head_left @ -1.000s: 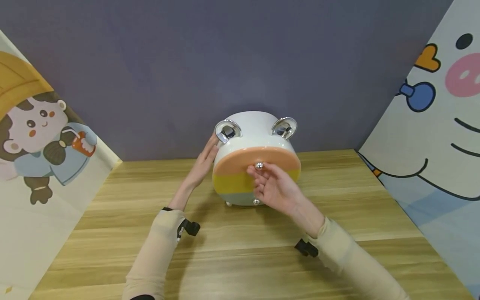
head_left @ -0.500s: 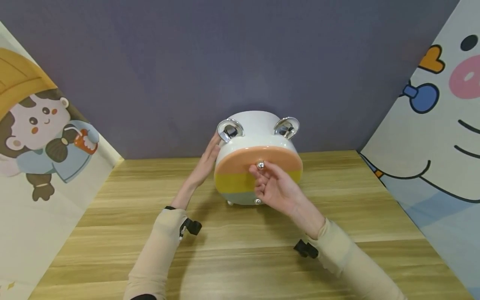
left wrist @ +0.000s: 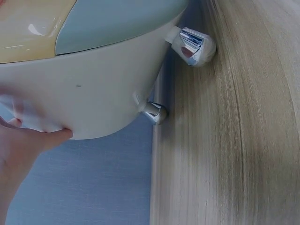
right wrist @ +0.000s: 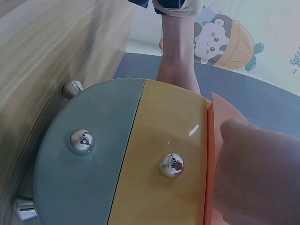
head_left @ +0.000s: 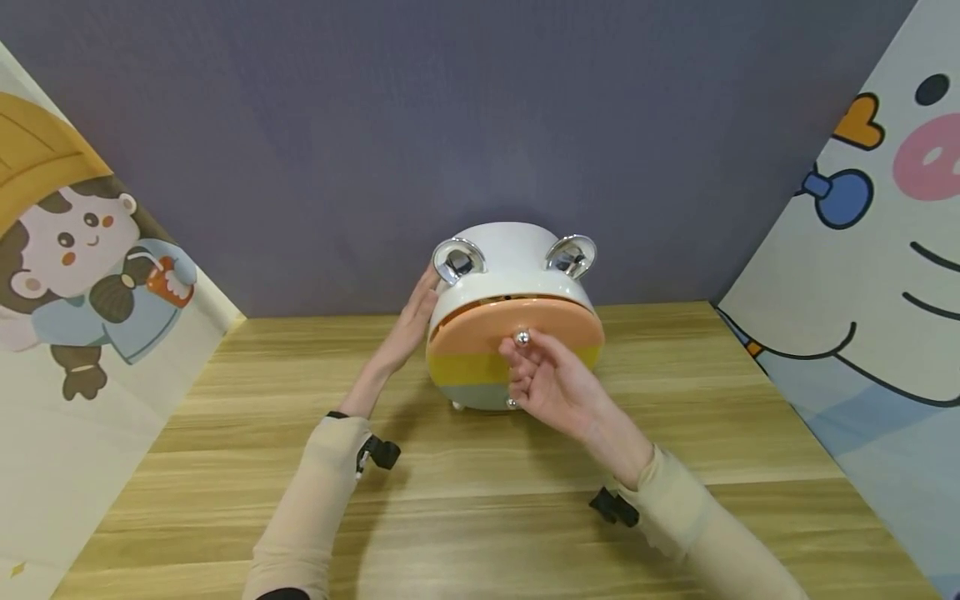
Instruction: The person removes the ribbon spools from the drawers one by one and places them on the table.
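A round white drawer box [head_left: 510,254] with two silver ears stands on the table against the back wall. Its front has an orange top drawer [head_left: 472,327], a yellow middle drawer [right wrist: 154,126] and a grey-green bottom drawer [right wrist: 98,117]. My right hand [head_left: 561,390] pinches the silver knob [head_left: 522,337] of the orange drawer between thumb and finger. That drawer stands slightly out, with a thin dark gap along its top edge. On the box's left side rests my left hand [head_left: 405,335], fingers straight; the left wrist view shows its thumb [left wrist: 58,137] against the white wall.
The wood-grain table [head_left: 480,517] stretches in front of the box. A dark blue-grey wall [head_left: 480,117] rises close behind it. Cartoon-printed panels flank the table left [head_left: 150,400] and right [head_left: 795,292]. Short silver feet [left wrist: 194,47] hold the box up.
The orange drawer has come slightly out and a gap has appeared above it. The right hand has shifted a little toward me with the knob. The left hand stays on the box's side.
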Motion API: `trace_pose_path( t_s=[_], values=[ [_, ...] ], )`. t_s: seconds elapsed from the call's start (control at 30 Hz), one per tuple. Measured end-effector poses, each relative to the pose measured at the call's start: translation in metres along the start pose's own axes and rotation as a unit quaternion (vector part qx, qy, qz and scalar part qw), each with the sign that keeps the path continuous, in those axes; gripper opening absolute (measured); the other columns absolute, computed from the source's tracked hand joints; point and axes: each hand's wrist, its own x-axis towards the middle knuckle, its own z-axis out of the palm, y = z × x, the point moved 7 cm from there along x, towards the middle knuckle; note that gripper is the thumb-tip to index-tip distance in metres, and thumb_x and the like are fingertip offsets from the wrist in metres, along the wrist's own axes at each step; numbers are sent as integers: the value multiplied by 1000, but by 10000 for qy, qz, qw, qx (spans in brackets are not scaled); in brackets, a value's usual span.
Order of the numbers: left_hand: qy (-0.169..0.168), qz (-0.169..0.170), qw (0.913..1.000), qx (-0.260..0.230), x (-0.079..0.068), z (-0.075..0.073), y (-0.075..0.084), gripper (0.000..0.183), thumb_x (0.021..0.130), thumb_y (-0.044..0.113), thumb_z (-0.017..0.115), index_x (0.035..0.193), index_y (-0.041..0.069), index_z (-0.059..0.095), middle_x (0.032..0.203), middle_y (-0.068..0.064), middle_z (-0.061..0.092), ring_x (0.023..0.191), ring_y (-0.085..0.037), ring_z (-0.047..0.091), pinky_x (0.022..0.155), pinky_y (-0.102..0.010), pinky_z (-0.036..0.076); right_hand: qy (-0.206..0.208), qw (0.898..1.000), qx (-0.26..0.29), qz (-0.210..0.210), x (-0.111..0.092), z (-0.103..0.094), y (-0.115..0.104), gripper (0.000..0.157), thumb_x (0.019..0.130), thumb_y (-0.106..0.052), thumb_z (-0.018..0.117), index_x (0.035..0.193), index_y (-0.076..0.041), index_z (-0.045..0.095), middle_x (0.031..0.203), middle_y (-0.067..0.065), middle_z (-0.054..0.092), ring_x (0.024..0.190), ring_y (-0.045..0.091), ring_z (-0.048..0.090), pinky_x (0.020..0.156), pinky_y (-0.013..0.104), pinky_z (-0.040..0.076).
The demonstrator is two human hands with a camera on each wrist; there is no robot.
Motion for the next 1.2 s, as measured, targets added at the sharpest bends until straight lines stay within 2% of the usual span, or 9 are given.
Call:
trace_pose_path(
  t_s=[0.13, 0.43, 0.7, 1.2],
  values=[
    [-36, -15, 10000, -46, 0, 0, -1, 52, 109, 22, 22, 161, 15, 14, 170, -2, -4, 157, -25, -6, 125, -58, -2, -114, 9999, 17, 1, -2, 1, 1, 32, 108, -34, 38, 98, -16, 62, 92, -6, 72, 70, 4, 54, 70, 17, 42],
    [-62, 36, 9999, -95, 0, 1, -3, 53, 110, 27, 22, 161, 15, 13, 170, -2, -6, 157, -27, -7, 124, -60, -2, -298, 9995, 102, 60, -7, 2, 4, 33, 108, -33, 37, 100, -13, 62, 93, -4, 71, 68, 4, 55, 69, 16, 45],
    [-51, 5, 9999, -86, 0, 1, -2, 53, 109, 21, 21, 161, 15, 14, 170, -2, -5, 157, -26, -7, 125, -59, -2, -277, 9996, 64, 40, -12, 3, 7, 31, 108, -34, 38, 102, -14, 61, 94, -4, 70, 69, 3, 54, 70, 15, 45],
    [-44, -4, 10000, -7, 0, 1, -3, 53, 109, 21, 21, 161, 15, 14, 170, -3, -6, 157, -26, -7, 125, -59, -1, -235, 9997, 39, 114, -24, 5, 14, 32, 108, -34, 38, 102, -13, 61, 94, -3, 71, 69, 4, 55, 70, 16, 45]
  ],
)
